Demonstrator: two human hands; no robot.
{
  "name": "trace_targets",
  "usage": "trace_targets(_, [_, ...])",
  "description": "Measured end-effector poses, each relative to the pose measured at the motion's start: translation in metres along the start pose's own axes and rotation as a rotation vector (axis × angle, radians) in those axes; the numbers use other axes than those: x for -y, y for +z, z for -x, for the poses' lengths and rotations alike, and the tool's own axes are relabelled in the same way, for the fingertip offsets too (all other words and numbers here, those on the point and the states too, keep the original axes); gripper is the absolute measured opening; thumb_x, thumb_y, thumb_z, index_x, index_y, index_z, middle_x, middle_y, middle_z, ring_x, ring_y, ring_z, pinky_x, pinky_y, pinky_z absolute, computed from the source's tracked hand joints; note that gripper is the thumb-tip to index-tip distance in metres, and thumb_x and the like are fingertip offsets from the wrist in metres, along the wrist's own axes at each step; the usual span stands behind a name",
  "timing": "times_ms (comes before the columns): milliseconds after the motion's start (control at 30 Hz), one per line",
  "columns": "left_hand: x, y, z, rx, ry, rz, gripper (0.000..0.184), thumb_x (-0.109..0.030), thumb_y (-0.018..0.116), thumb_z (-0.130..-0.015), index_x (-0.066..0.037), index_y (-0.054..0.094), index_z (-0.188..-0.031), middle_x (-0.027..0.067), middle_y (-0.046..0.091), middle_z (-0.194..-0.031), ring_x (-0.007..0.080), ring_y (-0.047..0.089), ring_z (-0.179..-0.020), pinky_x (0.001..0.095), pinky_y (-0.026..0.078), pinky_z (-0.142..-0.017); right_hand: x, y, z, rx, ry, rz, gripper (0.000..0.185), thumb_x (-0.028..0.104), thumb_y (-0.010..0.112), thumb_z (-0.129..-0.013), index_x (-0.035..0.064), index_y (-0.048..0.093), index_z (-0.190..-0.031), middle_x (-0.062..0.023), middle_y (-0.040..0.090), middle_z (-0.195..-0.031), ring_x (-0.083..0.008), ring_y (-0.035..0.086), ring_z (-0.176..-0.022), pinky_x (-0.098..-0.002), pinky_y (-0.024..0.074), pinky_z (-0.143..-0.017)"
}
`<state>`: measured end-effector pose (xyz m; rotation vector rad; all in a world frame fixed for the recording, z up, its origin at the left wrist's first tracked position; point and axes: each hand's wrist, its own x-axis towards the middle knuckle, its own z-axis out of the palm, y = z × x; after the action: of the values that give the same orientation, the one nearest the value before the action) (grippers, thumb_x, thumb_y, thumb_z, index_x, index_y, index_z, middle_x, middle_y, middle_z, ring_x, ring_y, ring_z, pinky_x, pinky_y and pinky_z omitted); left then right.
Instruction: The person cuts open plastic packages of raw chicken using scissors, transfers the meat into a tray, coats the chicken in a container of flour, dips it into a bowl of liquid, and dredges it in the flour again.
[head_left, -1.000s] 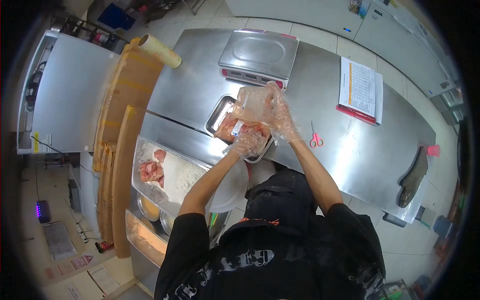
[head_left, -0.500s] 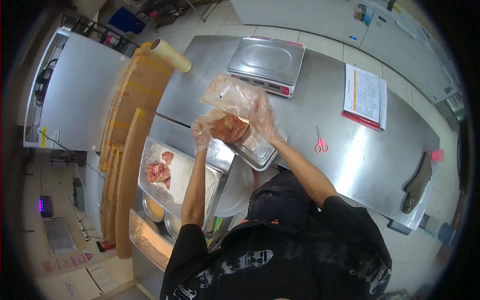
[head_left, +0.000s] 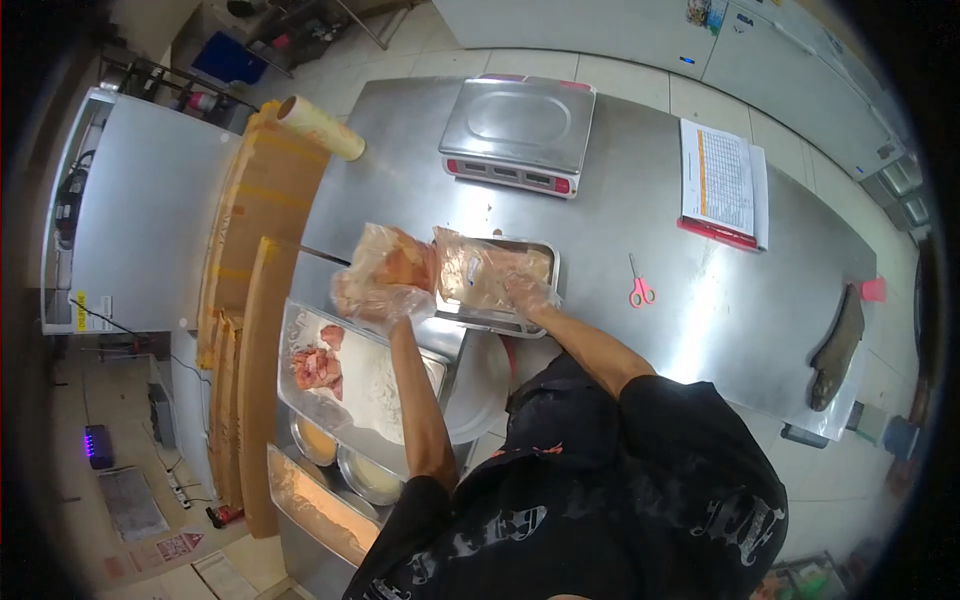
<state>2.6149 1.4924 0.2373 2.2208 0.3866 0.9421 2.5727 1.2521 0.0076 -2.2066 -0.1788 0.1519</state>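
My left hand (head_left: 380, 300), in a clear plastic glove, is wrapped round one end of a clear bag of raw meat (head_left: 402, 262), left of a metal tray. My right hand (head_left: 528, 290), also gloved, grips the other end of the same plastic, a clear, flattened part (head_left: 470, 272) lying over the metal tray (head_left: 551, 262). Reddish meat fills the bag near my left hand. Glare and the clear film blur the fingertips of both hands.
Behind the tray stands a scale (head_left: 518, 130). Pink scissors (head_left: 641, 290) and a clipboard with papers (head_left: 720, 185) lie to the right. A container of flour and meat (head_left: 370, 385) is front left. A plastic-wrap roll (head_left: 322, 128) lies back left.
The bag has come down from above the tray and turned sideways. My left hand has moved left with the meat end, while my right hand has lowered over the tray.
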Motion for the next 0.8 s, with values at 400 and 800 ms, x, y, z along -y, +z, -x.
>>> trace_targets(400, [-0.131,-0.048,0.005,-0.14,-0.262,1.193,0.042,-0.033,0.071,-0.066,-0.001,0.054,-0.089,0.0065,0.054,-0.079,0.0219,0.055,-0.074,0.0317,0.047,-0.061,0.044,-0.064,0.009,0.094,-0.101,0.306,0.023,0.02,0.043,-0.091,0.0055,0.059,-0.101,-0.0134,0.062,-0.091,-0.0283,0.059,-0.082,-0.0392,0.0483,-0.074])
trace_targets(800, [-0.02,-0.007,0.088,0.125,0.147,0.389,0.022,-0.015,0.064,-0.072,-0.002,0.06,-0.089,0.0119,0.061,-0.085,0.0234,0.059,-0.078,0.0339,0.05,-0.071,-0.035,-0.225,0.171,-0.45,0.482,0.404,0.021,0.021,0.059,-0.083,0.0011,0.056,-0.09,-0.0199,0.057,-0.081,-0.0358,0.057,-0.085,-0.0459,0.0438,-0.073])
